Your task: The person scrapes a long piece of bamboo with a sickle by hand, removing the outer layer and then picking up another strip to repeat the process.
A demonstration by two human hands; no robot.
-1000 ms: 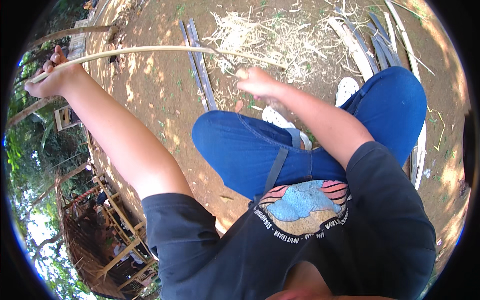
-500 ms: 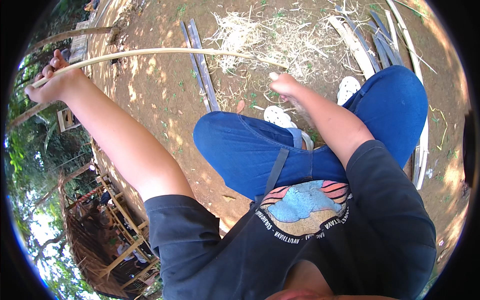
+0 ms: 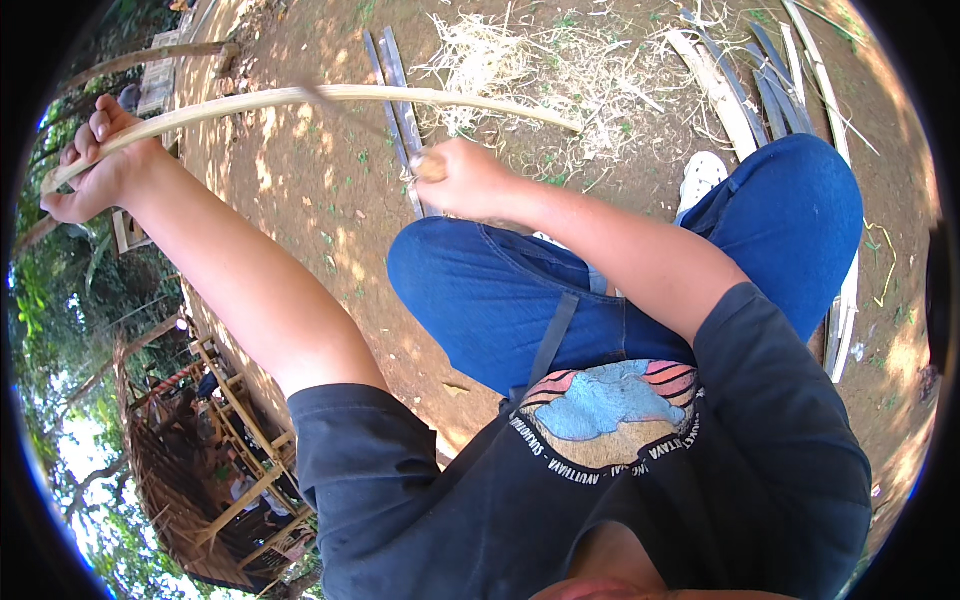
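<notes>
Pale strip [image 3: 235, 103], one end clasped in the left hand [image 3: 108, 160], well left of the shavings [image 3: 485, 60]; long axis crosswise, bowed, free tip pointing right into the shavings' near side. Right hand [image 3: 468, 182], nearer the wearer than the shavings, closed round a wooden-handled tool [image 3: 432, 167], its far part blurred. Dark slats [image 3: 397, 66] lie just left of the shavings.
</notes>
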